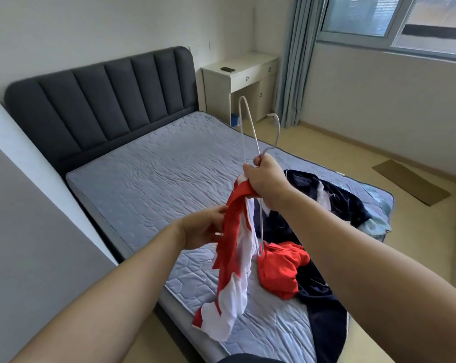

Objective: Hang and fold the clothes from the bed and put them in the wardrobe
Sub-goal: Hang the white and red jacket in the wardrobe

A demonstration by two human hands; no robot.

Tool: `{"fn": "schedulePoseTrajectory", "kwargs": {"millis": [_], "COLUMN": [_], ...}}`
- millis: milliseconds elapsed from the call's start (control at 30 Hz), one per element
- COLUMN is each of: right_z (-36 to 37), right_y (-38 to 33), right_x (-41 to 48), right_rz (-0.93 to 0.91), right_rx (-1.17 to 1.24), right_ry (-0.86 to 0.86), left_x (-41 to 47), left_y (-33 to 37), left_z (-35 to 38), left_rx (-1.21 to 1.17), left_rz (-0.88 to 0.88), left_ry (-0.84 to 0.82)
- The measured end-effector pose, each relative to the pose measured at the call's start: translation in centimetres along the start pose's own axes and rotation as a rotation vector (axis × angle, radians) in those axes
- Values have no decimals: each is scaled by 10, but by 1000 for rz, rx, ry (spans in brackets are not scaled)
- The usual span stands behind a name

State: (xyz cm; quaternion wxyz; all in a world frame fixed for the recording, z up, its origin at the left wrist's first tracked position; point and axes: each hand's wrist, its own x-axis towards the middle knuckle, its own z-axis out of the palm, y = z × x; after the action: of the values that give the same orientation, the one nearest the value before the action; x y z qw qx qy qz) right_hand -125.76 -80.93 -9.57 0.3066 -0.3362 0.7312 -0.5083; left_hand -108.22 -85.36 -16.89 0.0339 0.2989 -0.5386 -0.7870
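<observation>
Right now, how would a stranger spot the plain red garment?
Look at the blue-quilted bed, near its foot on the right. The plain red garment lies crumpled against a navy garment. Unlike the red-and-white garment held by the left hand and right hand, it is all red and untouched.

bright daylight from window (394,19) | soft shadows | wide-angle edge bending | slightly soft

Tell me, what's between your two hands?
In the head view, a red and white garment runs from the left hand up to the right hand, which also grips a white wire hanger.
</observation>
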Motion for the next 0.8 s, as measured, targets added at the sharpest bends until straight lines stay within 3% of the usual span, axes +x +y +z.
{"fn": "schedulePoseTrajectory", "kwargs": {"millis": [67,200,267,367,467,567,667,733,800], "right_z": [-4,-8,-9,-8,-9,-26,-44,-44,-32], "right_y": [0,-3,-4,-4,-3,6,24,35,38], "right_x": [3,6,7,9,8,12,8,2,-5], "right_rz": [26,100,115,104,102,137,138,64,-7], "right_rx": [-19,12,-5,-6,69,25,-337,-658,-577], "right_ry": [5,29,59,96,113,119,99,106,8], "left_x": [2,2,4,14,26,24,17,8,0], "left_y": [-12,-52,-75,-96,-95,-65,-6,38,74], "left_z": [5,13,14,20,18,0,-27,-31,-23], "left_rx": [110,490,610,630,590,357,575,610,639], "left_rz": [-4,-38,-110,-177,-137,-38,112,248,313], "left_ry": [-8,216,216,353,533,603,809,748,593]}}
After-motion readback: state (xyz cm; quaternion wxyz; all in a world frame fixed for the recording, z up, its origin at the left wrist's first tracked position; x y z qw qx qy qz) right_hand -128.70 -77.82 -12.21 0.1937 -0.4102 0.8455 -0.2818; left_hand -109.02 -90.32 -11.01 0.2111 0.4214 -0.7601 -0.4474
